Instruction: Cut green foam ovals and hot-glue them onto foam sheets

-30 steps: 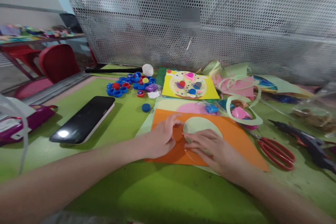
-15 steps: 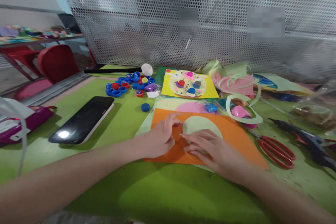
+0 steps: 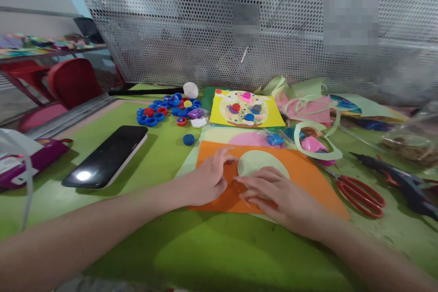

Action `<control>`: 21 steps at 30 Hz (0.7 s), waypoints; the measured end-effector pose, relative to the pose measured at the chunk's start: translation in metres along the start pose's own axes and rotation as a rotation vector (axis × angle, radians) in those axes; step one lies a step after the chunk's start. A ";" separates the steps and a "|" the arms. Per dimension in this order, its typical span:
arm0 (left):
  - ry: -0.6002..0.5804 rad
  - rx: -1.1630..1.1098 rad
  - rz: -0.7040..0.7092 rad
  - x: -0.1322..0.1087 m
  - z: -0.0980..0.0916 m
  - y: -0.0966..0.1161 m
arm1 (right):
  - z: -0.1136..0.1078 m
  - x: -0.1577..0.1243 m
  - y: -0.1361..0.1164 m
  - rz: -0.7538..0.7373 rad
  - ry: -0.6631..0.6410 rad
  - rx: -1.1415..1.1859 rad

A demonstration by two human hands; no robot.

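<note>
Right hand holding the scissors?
No, the red-handled scissors lie on the table, apart from the right hand, which is over the pale green circle.

1. Remote feed, I'd tag craft workspace; workshop or classroom, can't tell.
2. Tools: red-handled metal scissors (image 3: 361,195), black glue gun (image 3: 400,185), on green-topped table (image 3: 164,246).
3. Supplies: flat orange paper sheet (image 3: 308,178), round blue plastic caps (image 3: 151,122).
4. Far left I see a second long table (image 3: 68,51), colourful materials (image 3: 34,42) piled on, red plastic chair (image 3: 73,82) beside.
5. Perforated grey metal panel (image 3: 273,32) behind.
</note>
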State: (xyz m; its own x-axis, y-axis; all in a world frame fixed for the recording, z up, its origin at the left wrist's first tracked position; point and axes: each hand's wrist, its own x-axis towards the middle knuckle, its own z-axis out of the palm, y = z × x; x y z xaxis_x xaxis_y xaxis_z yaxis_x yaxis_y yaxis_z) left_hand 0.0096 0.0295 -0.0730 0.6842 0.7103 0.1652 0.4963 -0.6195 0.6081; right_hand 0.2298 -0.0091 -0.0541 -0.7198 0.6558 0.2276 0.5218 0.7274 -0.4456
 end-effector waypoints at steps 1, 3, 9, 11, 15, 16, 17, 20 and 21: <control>0.002 0.003 0.002 0.000 0.000 0.000 | 0.000 0.000 0.000 -0.004 0.003 0.012; 0.003 0.007 0.003 0.000 0.001 -0.002 | -0.001 -0.001 0.000 0.013 0.014 0.047; -0.005 0.005 -0.011 -0.002 0.002 -0.004 | -0.003 -0.003 0.001 0.009 0.052 0.101; -0.005 0.005 -0.020 -0.002 0.002 -0.003 | -0.003 -0.002 0.001 -0.008 0.056 0.072; -0.005 0.004 -0.025 0.000 0.001 0.000 | -0.005 -0.003 0.000 0.001 0.039 0.045; -0.005 0.003 -0.026 0.000 0.000 0.001 | -0.007 -0.004 -0.001 0.013 0.020 0.067; -0.004 0.000 -0.027 0.000 0.000 0.002 | -0.008 -0.005 -0.002 0.032 0.002 0.103; -0.001 -0.008 -0.026 0.000 -0.001 0.003 | -0.010 -0.007 -0.002 0.081 -0.004 0.255; 0.000 -0.010 -0.024 0.000 -0.002 0.003 | -0.010 -0.007 -0.002 0.089 0.011 0.287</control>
State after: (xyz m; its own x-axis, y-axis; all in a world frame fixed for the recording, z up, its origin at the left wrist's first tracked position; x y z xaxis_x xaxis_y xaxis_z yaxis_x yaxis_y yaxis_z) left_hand 0.0106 0.0282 -0.0698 0.6723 0.7248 0.1506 0.5073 -0.5992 0.6194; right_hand 0.2387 -0.0132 -0.0460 -0.6713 0.7176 0.1857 0.4308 0.5816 -0.6901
